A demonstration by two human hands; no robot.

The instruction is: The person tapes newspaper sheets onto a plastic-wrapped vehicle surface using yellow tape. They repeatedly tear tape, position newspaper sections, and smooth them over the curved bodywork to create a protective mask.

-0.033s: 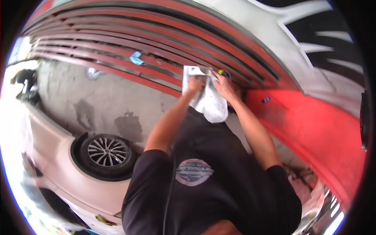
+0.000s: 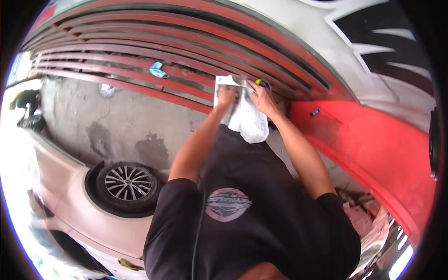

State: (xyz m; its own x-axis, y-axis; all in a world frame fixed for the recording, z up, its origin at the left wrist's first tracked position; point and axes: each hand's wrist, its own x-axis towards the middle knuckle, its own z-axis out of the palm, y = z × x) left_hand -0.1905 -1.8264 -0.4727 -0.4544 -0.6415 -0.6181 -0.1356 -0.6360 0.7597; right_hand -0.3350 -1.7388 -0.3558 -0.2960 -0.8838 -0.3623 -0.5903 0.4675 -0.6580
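Observation:
A crumpled white sheet (image 2: 249, 122), paper or thin plastic, hangs in front of my dark shirt, its lower end rounded and loose. Small dark marks show near its upper left corner. My right hand (image 2: 263, 99) pinches the sheet near its upper right edge. On the sheet's left part lies my left hand (image 2: 227, 95), fingers curled and smeared by motion. A greyish patch shows between the hands; what it is cannot be made out. Just beyond my right fingers is a round blue and yellow-green thing (image 2: 264, 84), partly hidden.
Red slatted bars (image 2: 186, 97) run across in front, with a light blue cloth-like piece (image 2: 158, 70) on them. To the right stands a red surface (image 2: 373, 140) holding a small blue item (image 2: 315, 112). A beige car (image 2: 65, 172) with a spoked wheel (image 2: 128, 183) is at left, on stained concrete (image 2: 126, 121).
Both hands and the white sheet sit slightly further left and higher in the picture, as the whole view has shifted a little. The grip looks much the same.

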